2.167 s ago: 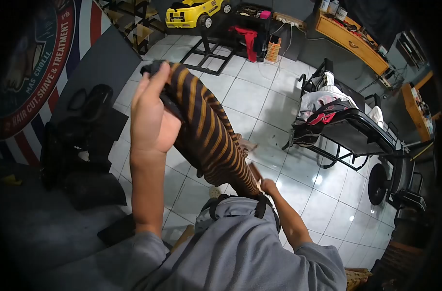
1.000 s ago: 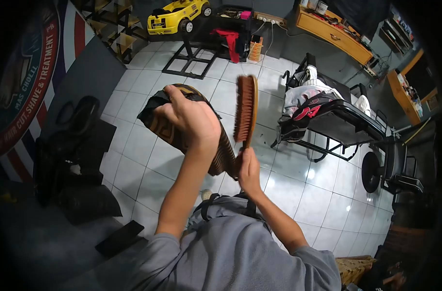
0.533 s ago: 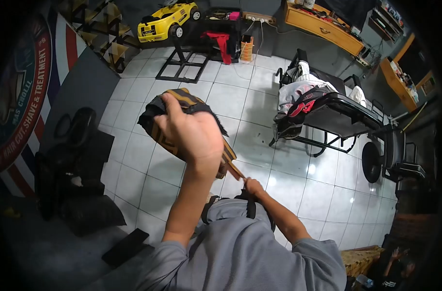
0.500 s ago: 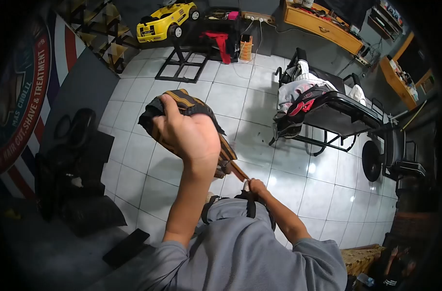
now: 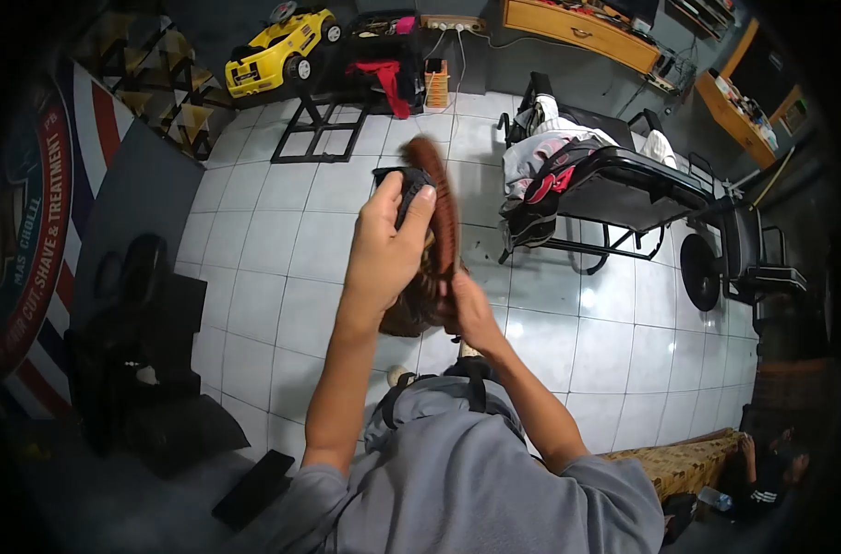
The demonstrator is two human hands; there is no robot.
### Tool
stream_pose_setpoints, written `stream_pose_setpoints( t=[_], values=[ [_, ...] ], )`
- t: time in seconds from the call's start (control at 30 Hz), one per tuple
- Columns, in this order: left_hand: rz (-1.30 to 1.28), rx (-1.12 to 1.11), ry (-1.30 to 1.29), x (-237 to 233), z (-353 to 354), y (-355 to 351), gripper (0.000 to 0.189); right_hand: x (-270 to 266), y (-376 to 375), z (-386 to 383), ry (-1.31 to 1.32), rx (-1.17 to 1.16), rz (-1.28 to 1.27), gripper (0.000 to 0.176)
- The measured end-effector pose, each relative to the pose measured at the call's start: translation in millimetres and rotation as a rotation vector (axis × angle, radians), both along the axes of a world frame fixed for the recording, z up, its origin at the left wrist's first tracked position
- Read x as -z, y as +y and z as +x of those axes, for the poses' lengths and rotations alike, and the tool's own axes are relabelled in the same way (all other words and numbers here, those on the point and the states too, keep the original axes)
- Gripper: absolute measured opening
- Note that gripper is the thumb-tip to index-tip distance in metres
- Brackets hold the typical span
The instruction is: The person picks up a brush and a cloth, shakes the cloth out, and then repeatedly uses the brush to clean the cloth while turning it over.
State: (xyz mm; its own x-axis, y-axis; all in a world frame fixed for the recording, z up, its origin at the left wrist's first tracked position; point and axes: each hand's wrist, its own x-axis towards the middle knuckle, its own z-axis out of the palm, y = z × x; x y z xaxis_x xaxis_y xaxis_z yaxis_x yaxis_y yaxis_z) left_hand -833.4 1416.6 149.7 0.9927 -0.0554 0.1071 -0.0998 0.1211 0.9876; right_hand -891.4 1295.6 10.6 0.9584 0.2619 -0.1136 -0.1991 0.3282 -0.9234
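Note:
My left hand (image 5: 388,245) is raised in front of me, closed on the black edge of a dark striped cloth (image 5: 411,309) with gold-brown stripes. The cloth hangs bunched below that hand, partly hidden behind it. In my right hand (image 5: 474,312) is the lower end of a long reddish-brown brush (image 5: 446,217). The brush stands nearly upright, its top slightly blurred, close along the right side of the cloth and beside my left thumb.
A black barber chair (image 5: 614,185) bearing clothes and a bag stands at right. A black metal frame (image 5: 319,129) lies near a yellow toy car (image 5: 282,54). Dark seats (image 5: 144,323) line the left. A person (image 5: 767,475) is at lower right, beside a patterned bench (image 5: 679,466).
My right hand has swung the brush upward, from low beside the cloth to upright near my left hand. My left hand has turned and shifted slightly right with the cloth.

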Motion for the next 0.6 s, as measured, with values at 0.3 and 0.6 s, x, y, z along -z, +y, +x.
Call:
stream_pose_setpoints(
  t=[0.3,0.6],
  values=[
    [0.163,-0.006,-0.147,-42.0,-14.2,49.3,0.012,271.2,-76.2,-64.2,0.309,-0.456,-1.356,0.043],
    [0.474,0.035,-0.045,-38.0,-6.1,67.6,0.017,178.0,-102.3,-22.2,0.277,0.107,-0.743,0.048]
  ],
)
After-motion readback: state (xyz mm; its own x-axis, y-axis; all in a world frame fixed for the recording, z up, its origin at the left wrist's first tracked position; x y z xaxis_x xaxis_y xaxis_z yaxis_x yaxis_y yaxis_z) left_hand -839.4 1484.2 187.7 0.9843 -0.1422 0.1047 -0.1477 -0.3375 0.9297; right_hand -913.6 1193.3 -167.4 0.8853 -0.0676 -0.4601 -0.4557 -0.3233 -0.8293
